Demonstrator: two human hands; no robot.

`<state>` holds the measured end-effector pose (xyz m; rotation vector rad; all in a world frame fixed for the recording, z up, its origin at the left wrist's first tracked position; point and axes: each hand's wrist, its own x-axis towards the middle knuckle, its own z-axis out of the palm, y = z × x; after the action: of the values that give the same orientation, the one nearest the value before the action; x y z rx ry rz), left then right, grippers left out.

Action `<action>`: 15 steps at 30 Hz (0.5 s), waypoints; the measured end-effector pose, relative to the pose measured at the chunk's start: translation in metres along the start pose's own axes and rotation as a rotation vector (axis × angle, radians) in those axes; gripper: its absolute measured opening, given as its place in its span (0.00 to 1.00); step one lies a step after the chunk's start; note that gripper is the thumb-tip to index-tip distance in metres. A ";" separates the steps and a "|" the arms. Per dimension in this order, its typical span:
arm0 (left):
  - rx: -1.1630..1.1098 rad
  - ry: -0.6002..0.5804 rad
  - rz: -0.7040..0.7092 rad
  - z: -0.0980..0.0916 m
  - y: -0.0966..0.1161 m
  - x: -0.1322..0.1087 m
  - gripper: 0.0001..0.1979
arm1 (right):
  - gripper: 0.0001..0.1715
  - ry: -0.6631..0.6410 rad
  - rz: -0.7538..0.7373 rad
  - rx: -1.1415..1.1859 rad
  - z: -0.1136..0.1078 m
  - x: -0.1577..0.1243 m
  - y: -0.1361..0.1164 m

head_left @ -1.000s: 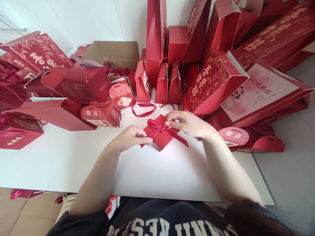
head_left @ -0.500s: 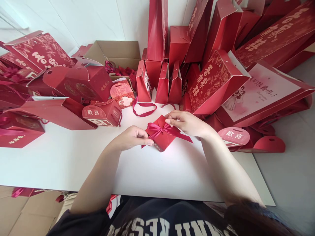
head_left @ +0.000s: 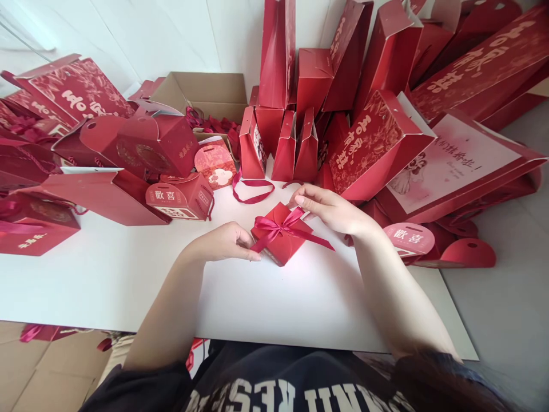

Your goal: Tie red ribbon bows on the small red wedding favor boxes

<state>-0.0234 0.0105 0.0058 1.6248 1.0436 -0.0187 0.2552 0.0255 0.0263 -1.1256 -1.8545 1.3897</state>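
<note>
Centre frame: your right hand point(head_left: 330, 209), moved off the knot, pinches the upper loop of the ribbon bow point(head_left: 281, 225); your left hand point(head_left: 223, 243) pinches its tail against the red gift box point(head_left: 286, 247).

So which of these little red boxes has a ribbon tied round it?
The small red box held between the left hand and right hand: a pink ribbon crosses it in a bow. The handled box to its left shows none.
</note>
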 end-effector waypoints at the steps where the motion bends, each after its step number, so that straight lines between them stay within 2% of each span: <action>1: 0.003 -0.035 -0.014 -0.001 -0.002 0.000 0.15 | 0.21 0.014 0.010 -0.032 0.000 -0.001 -0.001; 3: 0.018 -0.090 -0.024 -0.001 -0.008 0.002 0.14 | 0.21 0.037 0.037 -0.090 0.000 -0.002 -0.004; 5: 0.093 -0.048 -0.046 0.000 -0.013 0.005 0.12 | 0.22 0.042 0.072 -0.109 0.000 -0.003 -0.006; 6: 0.149 0.026 -0.070 0.000 -0.015 0.006 0.11 | 0.22 0.035 0.096 -0.112 -0.001 -0.004 -0.008; 8: 0.246 0.251 -0.122 0.000 -0.020 0.009 0.09 | 0.24 0.001 0.163 -0.135 -0.003 -0.007 -0.010; 10: 0.273 0.449 -0.132 -0.002 -0.023 0.010 0.09 | 0.27 -0.084 0.252 -0.201 -0.007 -0.009 -0.013; 11: 0.267 0.500 -0.114 -0.002 -0.023 0.011 0.10 | 0.29 -0.145 0.300 -0.239 -0.009 -0.011 -0.014; 13: 0.253 0.502 -0.043 -0.004 -0.023 0.011 0.15 | 0.32 -0.265 0.379 -0.318 -0.013 -0.015 -0.015; 15: 0.254 0.442 0.034 -0.004 -0.020 0.010 0.23 | 0.29 -0.342 0.423 -0.397 -0.016 -0.018 -0.017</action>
<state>-0.0320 0.0186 -0.0134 1.9273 1.3926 0.2505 0.2719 0.0157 0.0480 -1.6362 -2.3026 1.5570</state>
